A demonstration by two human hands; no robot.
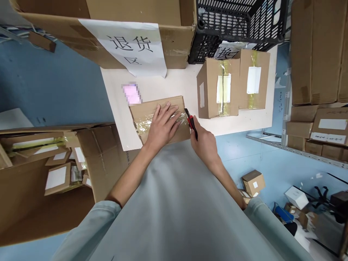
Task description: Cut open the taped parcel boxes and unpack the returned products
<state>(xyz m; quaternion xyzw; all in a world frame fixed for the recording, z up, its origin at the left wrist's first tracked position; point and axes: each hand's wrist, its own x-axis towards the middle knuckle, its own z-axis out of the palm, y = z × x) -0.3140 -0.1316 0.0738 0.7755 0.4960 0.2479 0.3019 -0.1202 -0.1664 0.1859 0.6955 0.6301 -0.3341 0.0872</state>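
A flat cardboard box (168,103) with clear tape across its top lies at the near edge of the white table (119,119). My left hand (163,125) rests flat on its top, fingers stretched out over the tape. In my right hand (205,143) is a red and black box cutter (191,123), gripped with the tip pointing away from me. Its tip is by the box's right edge; I cannot tell whether it touches. Beyond the box's far left corner lies a blurred pink item (132,93).
Two taped cartons (231,103) stand at the table's right, before a black plastic crate (206,45). A large open carton (174,43) with a paper sign is at the back. Left stands another open carton (103,159) holding parcels. Shelved boxes (315,54) line the right.
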